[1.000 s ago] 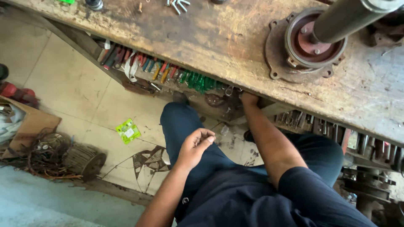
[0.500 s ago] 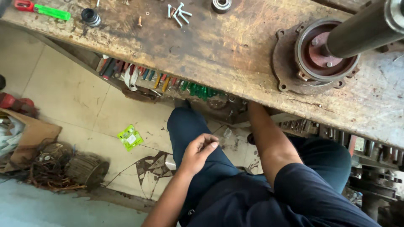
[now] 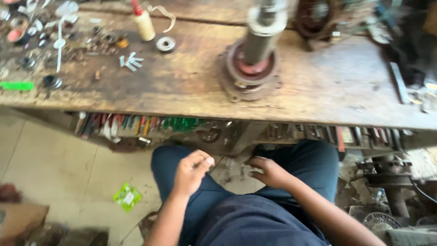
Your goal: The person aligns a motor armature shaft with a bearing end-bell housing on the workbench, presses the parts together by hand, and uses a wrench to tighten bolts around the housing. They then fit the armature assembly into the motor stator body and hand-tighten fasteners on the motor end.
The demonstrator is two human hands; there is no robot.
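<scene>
both hands idle over the lap: left hand point(image 3: 191, 171) loosely curled, right hand point(image 3: 269, 172) spread, both empty; motor shaft point(image 3: 260, 38) stands untouched on the far counter point(image 3: 318, 86).

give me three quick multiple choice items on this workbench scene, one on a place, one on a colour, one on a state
1. Where does the metal shaft stand?
A. on the floor
B. on the wooden bench, in a round rusty flange
C. in the left hand

2. What colour is the tool handle at the bench's left edge?
A. green
B. blue
C. white

3. How are the hands?
A. both grip the shaft
B. both below the bench edge, holding nothing
C. one lifts the small bottle

Answers: 1 B, the shaft rises from the flange on the bench. 2 A, it is bright green. 3 B, the left hand and right hand sit over the knees, apparently empty.
</scene>
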